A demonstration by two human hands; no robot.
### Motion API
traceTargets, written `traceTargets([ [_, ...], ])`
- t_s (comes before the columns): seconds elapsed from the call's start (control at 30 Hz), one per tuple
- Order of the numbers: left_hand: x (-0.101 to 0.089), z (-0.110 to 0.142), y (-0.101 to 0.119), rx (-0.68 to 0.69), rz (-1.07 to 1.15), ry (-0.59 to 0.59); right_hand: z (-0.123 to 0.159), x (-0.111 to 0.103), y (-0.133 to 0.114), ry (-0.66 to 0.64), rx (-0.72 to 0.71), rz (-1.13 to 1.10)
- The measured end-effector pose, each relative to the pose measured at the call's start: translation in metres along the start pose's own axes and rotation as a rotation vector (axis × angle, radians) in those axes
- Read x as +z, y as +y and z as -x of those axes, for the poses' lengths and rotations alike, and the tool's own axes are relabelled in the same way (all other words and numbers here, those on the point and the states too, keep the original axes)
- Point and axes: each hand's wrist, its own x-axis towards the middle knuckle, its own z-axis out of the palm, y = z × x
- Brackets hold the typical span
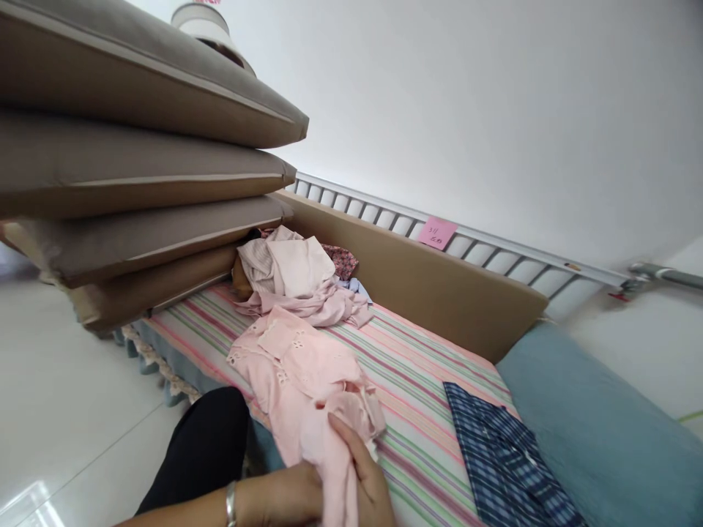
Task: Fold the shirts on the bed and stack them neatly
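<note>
A light pink blouse (299, 366) with eyelet cut-outs lies across the striped sheet near me, its lower end drawn up between my hands. My left hand (288, 494), a silver bracelet at its wrist, is curled against the fabric with its fingertips hidden by the cloth. On the other side of a hanging fold, my right hand (370, 483) grips the blouse, thumb over the top. Beyond it sits a heap of clothes: a pale garment (302, 267), a dusty pink one (324, 306) and a flowered red cloth (343, 262).
Thick brown cushions (148, 157) are stacked at the left. A dark blue checked shirt (510, 454) lies at the right of the striped sheet (417, 366), beside a teal cushion (593, 395). Behind stand a brown board (406, 256) and a radiator with a pink note (438, 233).
</note>
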Motion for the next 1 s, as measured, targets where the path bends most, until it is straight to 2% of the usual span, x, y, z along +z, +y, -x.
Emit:
traceTargets([
  [0.1, -0.009, 0.013, 0.015, 0.085, -0.016, 0.117, -0.013, 0.003, -0.001, -0.172, 0.066, -0.168],
  [0.17, -0.018, 0.021, 0.031, 0.134, 0.01, 0.148, -0.017, 0.002, 0.008, -0.194, 0.118, -0.199],
  [0.27, -0.028, 0.031, 0.058, 0.165, 0.049, 0.219, -0.022, -0.003, 0.039, 0.015, 0.132, -0.02],
  [0.37, -0.032, 0.039, 0.08, 0.18, 0.064, 0.225, -0.02, -0.007, 0.081, 0.189, 0.03, 0.293],
  [0.47, -0.033, 0.046, 0.09, 0.169, 0.089, 0.208, -0.016, -0.012, 0.116, 0.266, -0.039, 0.526],
  [0.57, -0.036, 0.055, 0.087, 0.15, 0.113, 0.23, -0.017, -0.018, 0.14, 0.302, 0.011, 0.657],
  [0.63, -0.039, 0.062, 0.084, 0.138, 0.109, 0.251, -0.024, -0.022, 0.149, 0.288, 0.061, 0.664],
  [0.73, -0.047, 0.076, 0.087, 0.127, 0.091, 0.297, -0.04, -0.028, 0.154, 0.24, 0.103, 0.56],
  [0.8, -0.055, 0.088, 0.093, 0.144, 0.085, 0.354, -0.05, -0.031, 0.147, 0.265, 0.126, 0.456],
  [0.9, -0.072, 0.109, 0.104, 0.236, 0.117, 0.5, -0.053, -0.039, 0.123, 0.337, 0.176, 0.294],
  [1.0, -0.091, 0.128, 0.109, 0.302, 0.144, 0.617, -0.039, -0.061, 0.093, 0.371, 0.19, 0.241],
])
